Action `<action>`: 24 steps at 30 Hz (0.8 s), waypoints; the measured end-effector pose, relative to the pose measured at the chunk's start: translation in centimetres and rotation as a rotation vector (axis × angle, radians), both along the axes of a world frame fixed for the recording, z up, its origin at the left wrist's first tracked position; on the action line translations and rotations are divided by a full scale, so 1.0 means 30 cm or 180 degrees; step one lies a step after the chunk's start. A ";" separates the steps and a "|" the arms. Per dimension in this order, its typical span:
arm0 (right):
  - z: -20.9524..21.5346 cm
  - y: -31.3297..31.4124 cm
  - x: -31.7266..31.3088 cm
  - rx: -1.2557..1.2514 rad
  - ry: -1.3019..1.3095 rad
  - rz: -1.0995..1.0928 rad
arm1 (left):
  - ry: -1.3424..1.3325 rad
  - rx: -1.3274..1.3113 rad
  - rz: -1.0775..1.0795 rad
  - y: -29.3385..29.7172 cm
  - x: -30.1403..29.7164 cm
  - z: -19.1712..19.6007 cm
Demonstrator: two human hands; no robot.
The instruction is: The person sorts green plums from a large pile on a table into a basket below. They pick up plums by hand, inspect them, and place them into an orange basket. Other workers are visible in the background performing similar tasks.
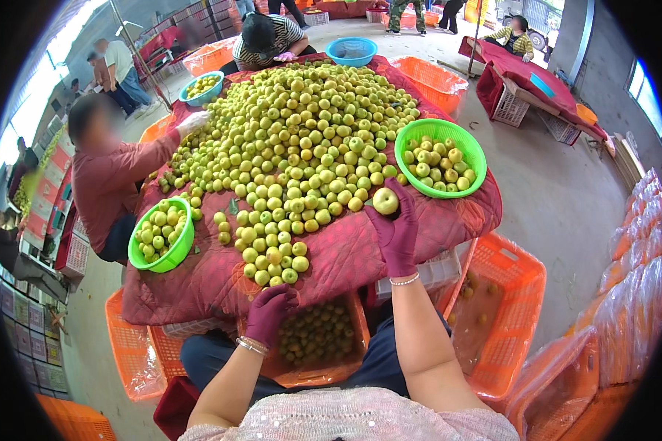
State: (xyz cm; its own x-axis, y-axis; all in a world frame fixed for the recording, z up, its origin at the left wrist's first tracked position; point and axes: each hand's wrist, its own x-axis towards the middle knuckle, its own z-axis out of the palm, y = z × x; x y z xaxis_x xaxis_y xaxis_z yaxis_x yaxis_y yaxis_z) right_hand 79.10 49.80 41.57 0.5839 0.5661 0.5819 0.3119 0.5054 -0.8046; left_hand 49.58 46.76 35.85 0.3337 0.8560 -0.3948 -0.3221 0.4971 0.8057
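A big heap of yellow-green round fruit (301,125) lies on a table covered with a dark red quilted cloth (346,253). My right hand (397,228), in a purple glove, holds one fruit (385,201) up at the heap's near right edge, just below a green basket (475,151) of fruit. My left hand (270,312), also gloved in purple, is curled over the table's near edge. It hangs above an orange crate (316,338) of darker fruit at my knees. Whether it holds a fruit is hidden.
A second green basket (180,246) of fruit sits at the table's left, beside a seated person in a red top (114,184). Blue basins (351,51) stand at the far end near another person. Orange crates (504,301) surround me, with bagged fruit stacked on the right.
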 end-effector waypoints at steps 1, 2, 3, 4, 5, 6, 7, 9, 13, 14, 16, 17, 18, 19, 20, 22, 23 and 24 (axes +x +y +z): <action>0.004 -0.004 -0.009 0.0053 0.0014 0.0037 | -0.0040 -0.0020 0.0098 -0.010 -0.034 -0.004; -0.001 -0.005 -0.019 0.0001 0.0091 0.0123 | -0.0086 -0.0059 0.0210 -0.029 -0.063 -0.005; -0.003 -0.014 -0.026 -0.0039 0.0861 0.0606 | -0.0130 -0.0097 0.0319 -0.047 -0.092 -0.006; -0.001 -0.026 -0.035 -0.0082 0.1635 0.1084 | -0.0213 -0.0060 0.0311 -0.056 -0.123 -0.029; 0.009 -0.032 -0.048 -0.0109 0.2401 0.1570 | -0.0178 -0.0050 0.0356 -0.064 -0.148 -0.030; 0.031 -0.045 -0.068 -0.0049 0.2740 0.1812 | -0.0144 -0.0040 0.0403 -0.072 -0.171 -0.030; 0.030 -0.052 -0.069 -0.0074 0.3037 0.2278 | -0.0110 -0.0030 0.0453 -0.080 -0.193 -0.029; 0.006 -0.065 -0.039 -0.0166 0.3602 0.3189 | -0.0244 -0.0017 0.0482 -0.092 -0.218 -0.035; -0.017 -0.049 -0.085 -0.0398 0.3972 0.4418 | -0.0320 -0.0052 0.0649 -0.118 -0.289 -0.021; 0.001 -0.056 -0.119 -0.0472 0.4115 0.4516 | -0.0339 -0.0023 0.0690 -0.120 -0.314 -0.020; -0.017 -0.043 -0.146 -0.0548 0.3960 0.4698 | -0.0381 0.0036 0.0753 -0.116 -0.361 -0.024; -0.028 -0.042 -0.150 -0.0578 0.3883 0.4762 | -0.0386 0.0034 0.0762 -0.111 -0.376 -0.025; -0.035 -0.042 -0.152 -0.0610 0.3944 0.4849 | -0.0390 0.0032 0.0758 -0.102 -0.387 -0.026; -0.039 -0.041 -0.149 -0.0630 0.4003 0.4923 | -0.0394 0.0030 0.0738 -0.088 -0.393 -0.026; -0.040 -0.058 -0.144 -0.0594 0.4086 0.4956 | -0.0284 0.0004 0.0681 -0.071 -0.394 -0.023; -0.042 -0.077 -0.136 -0.0795 0.4343 0.4184 | -0.0305 0.0115 0.0730 -0.057 -0.411 -0.027; -0.036 -0.119 -0.135 -0.0819 0.4465 0.3692 | -0.0328 0.0152 0.0641 -0.038 -0.411 -0.042; -0.002 -0.170 -0.182 -0.0989 0.4249 0.2510 | -0.0302 0.0238 0.0645 -0.023 -0.442 -0.074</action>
